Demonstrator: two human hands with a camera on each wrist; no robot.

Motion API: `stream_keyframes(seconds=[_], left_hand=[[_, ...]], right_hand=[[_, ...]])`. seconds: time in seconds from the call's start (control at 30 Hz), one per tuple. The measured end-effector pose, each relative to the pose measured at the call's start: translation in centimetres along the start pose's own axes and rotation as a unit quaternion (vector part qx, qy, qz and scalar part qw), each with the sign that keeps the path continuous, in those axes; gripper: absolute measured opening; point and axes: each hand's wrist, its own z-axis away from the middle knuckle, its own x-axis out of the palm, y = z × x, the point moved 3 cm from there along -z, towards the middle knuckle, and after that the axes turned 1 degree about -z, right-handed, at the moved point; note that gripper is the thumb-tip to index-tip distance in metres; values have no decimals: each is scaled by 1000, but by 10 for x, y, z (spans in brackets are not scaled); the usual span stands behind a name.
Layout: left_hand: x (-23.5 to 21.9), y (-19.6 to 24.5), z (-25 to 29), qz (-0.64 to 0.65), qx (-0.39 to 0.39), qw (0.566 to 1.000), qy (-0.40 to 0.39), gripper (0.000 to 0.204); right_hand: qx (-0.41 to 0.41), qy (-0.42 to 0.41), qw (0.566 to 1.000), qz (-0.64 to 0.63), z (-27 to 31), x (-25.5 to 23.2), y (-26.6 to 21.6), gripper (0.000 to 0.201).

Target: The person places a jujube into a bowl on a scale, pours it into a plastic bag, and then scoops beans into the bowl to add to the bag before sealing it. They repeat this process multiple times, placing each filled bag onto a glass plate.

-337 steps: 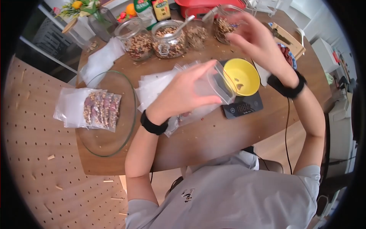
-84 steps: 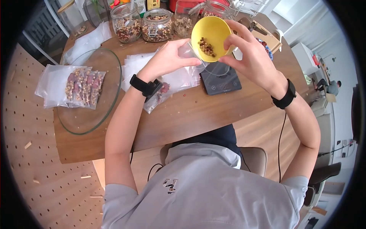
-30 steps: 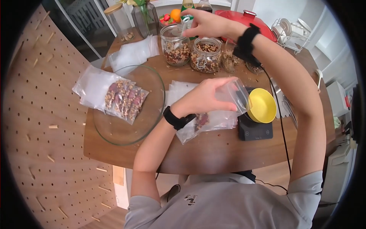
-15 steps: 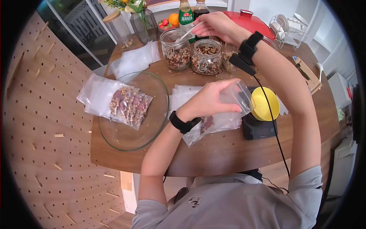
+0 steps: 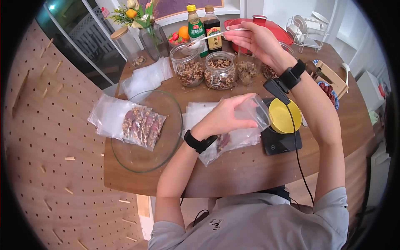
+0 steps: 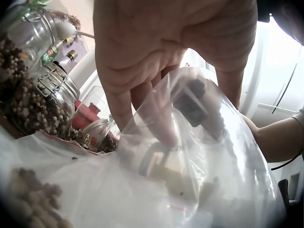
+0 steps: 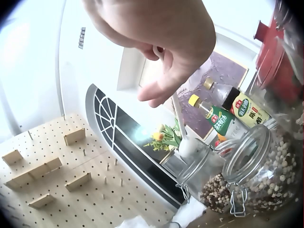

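My right hand (image 5: 260, 43) pinches the handle of a long white spoon (image 5: 216, 36). The spoon's bowl (image 7: 188, 148) is just above the open mouth of the left glass jar (image 5: 187, 71), which holds mixed beans and grains. My left hand (image 5: 227, 116) holds a clear plastic bag (image 5: 259, 111) with its mouth spread wide, thumb and fingers apart. Through the film in the left wrist view, some of that hand's fingers (image 6: 164, 128) show. Right beside the bag, a yellow bowl (image 5: 285, 116) sits on a black kitchen scale (image 5: 283, 146).
A second bean jar (image 5: 220, 77) and more jars stand along the back, before two sauce bottles (image 5: 213, 35). Filled bags (image 5: 143, 125) lie on a glass plate (image 5: 166, 160) at left. Flat bags (image 5: 196, 110) lie under my left hand. A cable (image 5: 299, 162) hangs from my right wrist.
Earlier my right hand tipped the yellow bowl of beans at the bag; the bowl is now on the scale. Since then the hand has taken the spoon and lifted it from the jar.
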Motion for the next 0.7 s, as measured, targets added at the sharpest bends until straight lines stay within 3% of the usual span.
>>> stream_keyframes(seconds=[0.17,0.33,0.4,0.53,0.7], left_hand=[[-1,3,0,17,-13,1000,-13,80],[1,0,1,40,-30,999,-14,79],[3,1,0,42,-35,998,-19,79],[4,-6,1,33,-28,999,-18,79],[6,-3,-1,52,-48,997,-23,79]], right_hand=[[-1,11,1000,1,39,-16,-21,41],[2,17,1000,-9,119,-84,-38,43],[-4,42,999,-21,169,-109,-39,44],[9,179,983,38,260,-144,-30,47],[56,234,968,70,308,-150,-10,47]])
